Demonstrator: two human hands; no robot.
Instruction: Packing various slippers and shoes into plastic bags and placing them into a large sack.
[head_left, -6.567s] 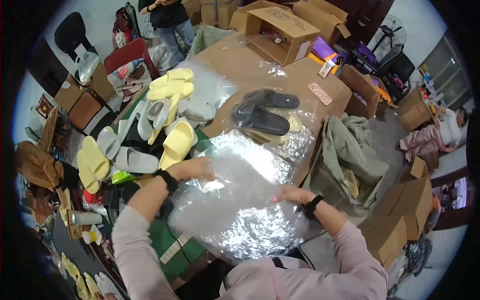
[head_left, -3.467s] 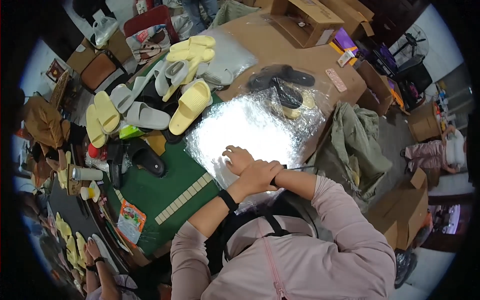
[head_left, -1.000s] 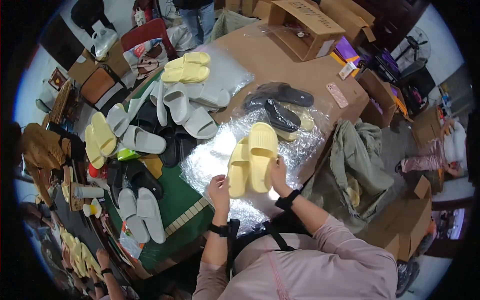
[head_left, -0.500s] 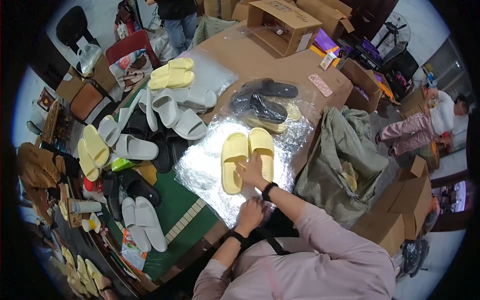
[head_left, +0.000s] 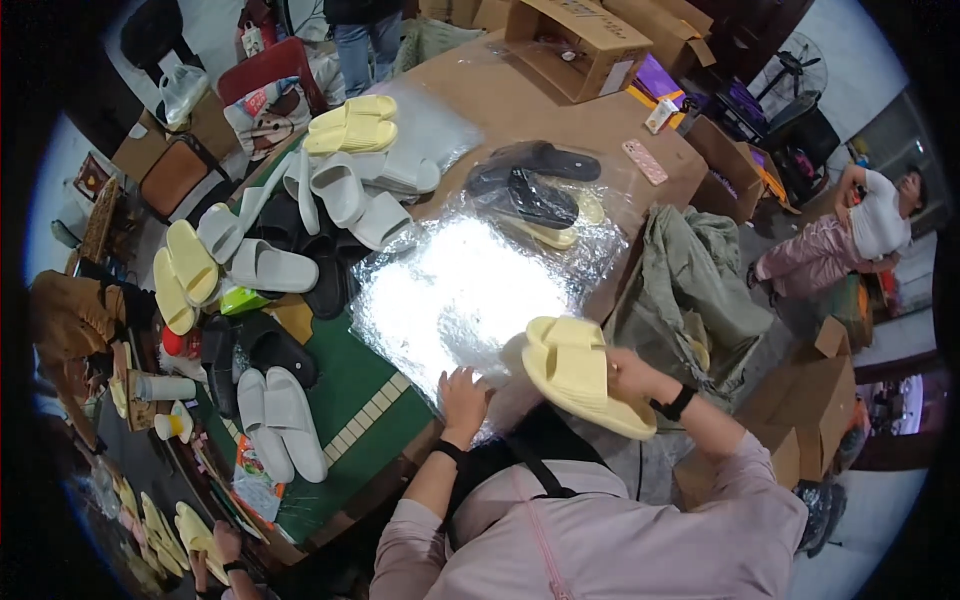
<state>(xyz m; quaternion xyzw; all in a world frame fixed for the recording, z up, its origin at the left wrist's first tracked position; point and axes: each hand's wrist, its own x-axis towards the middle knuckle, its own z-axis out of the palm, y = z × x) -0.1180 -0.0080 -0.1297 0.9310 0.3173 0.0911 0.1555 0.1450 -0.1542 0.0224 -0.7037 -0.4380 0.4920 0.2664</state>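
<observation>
A pair of pale yellow slippers (head_left: pixel 568 362), one lying against the other, is up off the table beyond its front edge. My right hand (head_left: pixel 628 376) is closed on the slippers from their right side. At the near edge of the shiny clear plastic bags (head_left: pixel 440 300), my left hand (head_left: pixel 464 404) rests with its fingers stretched onto the plastic. Past the bags, a pair of black slippers (head_left: pixel 545 195) lies in clear plastic, with yellow slippers (head_left: pixel 548 234) partly under it.
Grey slippers (head_left: pixel 282 425), black slippers (head_left: pixel 275 360) and yellow slippers (head_left: pixel 186 272) crowd the left side. A grey-green sack (head_left: pixel 680 290) stands right of the table. A pink phone (head_left: pixel 645 161) and open carton (head_left: pixel 575 50) are farther back. People are nearby, including one at right (head_left: pixel 870 225).
My right hand has lifted the yellow slippers off the plastic bags and brought them right and nearer to me. My left hand has shifted slightly left and farther onto the plastic.
</observation>
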